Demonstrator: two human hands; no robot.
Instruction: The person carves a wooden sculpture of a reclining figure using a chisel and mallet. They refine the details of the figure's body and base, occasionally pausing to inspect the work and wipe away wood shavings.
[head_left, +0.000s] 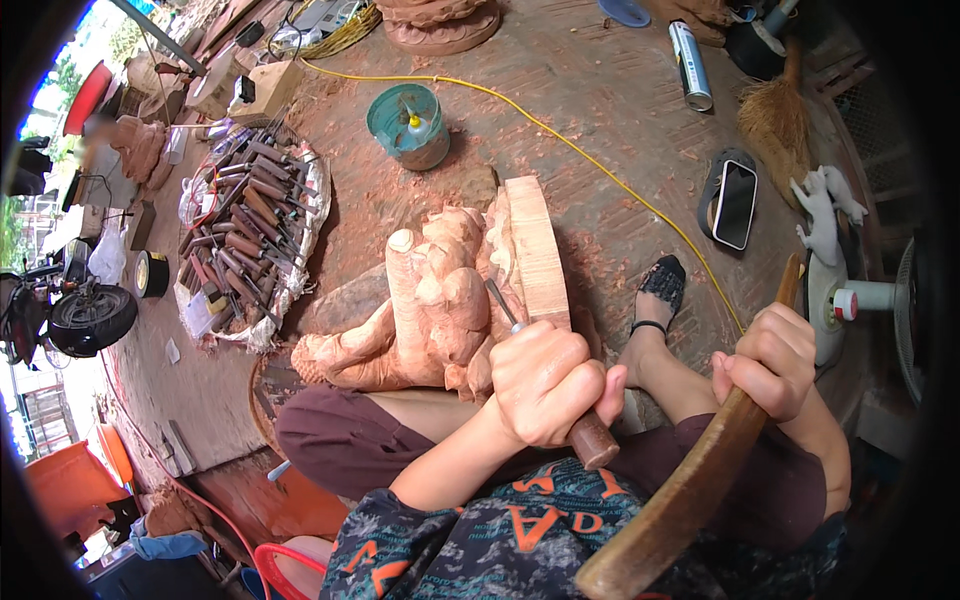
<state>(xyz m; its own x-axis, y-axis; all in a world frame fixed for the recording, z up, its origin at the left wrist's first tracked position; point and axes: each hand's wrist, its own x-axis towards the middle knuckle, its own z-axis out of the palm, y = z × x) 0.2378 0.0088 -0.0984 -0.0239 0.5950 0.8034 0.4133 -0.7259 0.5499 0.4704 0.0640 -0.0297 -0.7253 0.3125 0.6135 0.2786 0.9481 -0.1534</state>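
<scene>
My left hand (548, 385) is closed in a fist round a wood-carving chisel (594, 444), its brown handle end sticking out below. The thin metal blade points up and left at the carved wooden figure (440, 285), near its flat-backed slab side; whether the tip touches the wood I cannot tell. The figure is pale reddish wood with rounded forms, lying on the floor against my crossed legs. In my right hand (772, 362) I grip a long wooden mallet (690, 480), a curved club whose thick end hangs low toward my lap, apart from the chisel.
Many-handled chisels (255, 215) lie heaped on a sack at the left. Beyond the carving stands a teal bucket (408, 128). A yellow cord (590, 160) crosses the floor; a phone (735, 205), a spray can (690, 65), a broom (778, 110) and a fan (870, 297) are at the right.
</scene>
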